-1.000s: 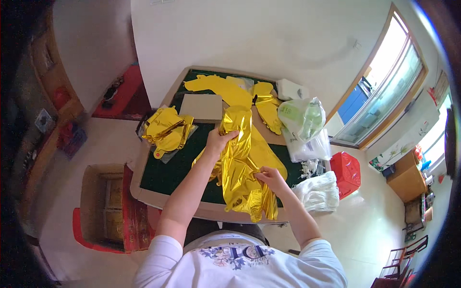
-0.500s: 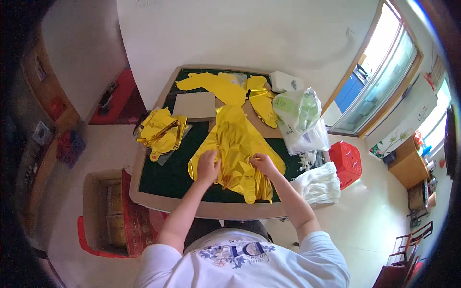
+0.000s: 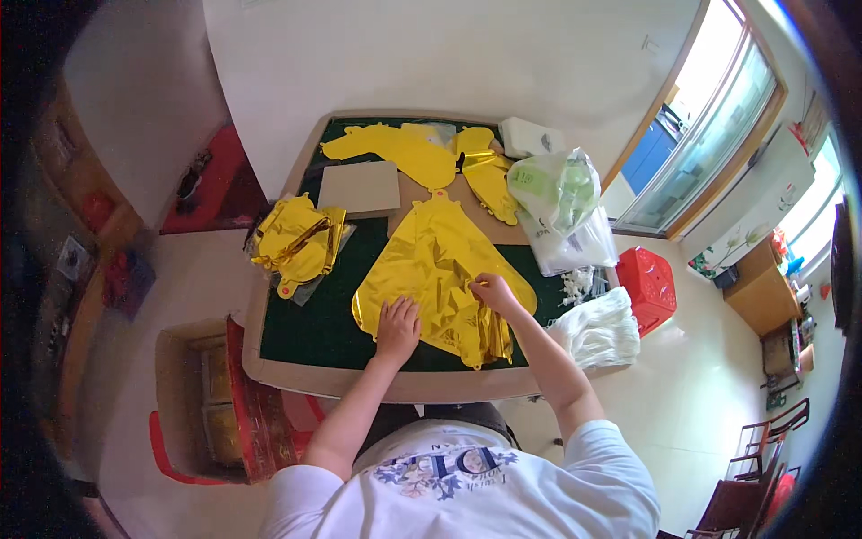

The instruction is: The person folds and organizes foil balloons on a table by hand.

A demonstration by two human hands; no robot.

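Observation:
A large gold foil balloon (image 3: 440, 247), flat and uninflated, spreads over the front middle of the table, its small tabbed tip pointing away from me. My left hand (image 3: 399, 331) lies on its lower left part with the fingers stretched out. On the lower right, my right hand (image 3: 493, 293) pinches a creased layer of the foil, which gathers into folds beneath it. Left of the balloon is a pile of folded gold foil balloons (image 3: 296, 242). Farther back lie a curved flat gold balloon (image 3: 395, 151) and a partly folded one (image 3: 489, 180).
A cardboard piece (image 3: 359, 189) lies on the green table top (image 3: 314, 337). Along the right are clear plastic bags (image 3: 561, 202), a white box (image 3: 532, 137) and a white string bundle (image 3: 597, 328). A red stool (image 3: 646, 292) stands beyond; an open carton (image 3: 193, 395) sits at lower left.
My left hand has moved down and flattened on the foil. The raised upper layer has come down toward me, uncovering the balloon's far tip. My right hand still pinches the foil.

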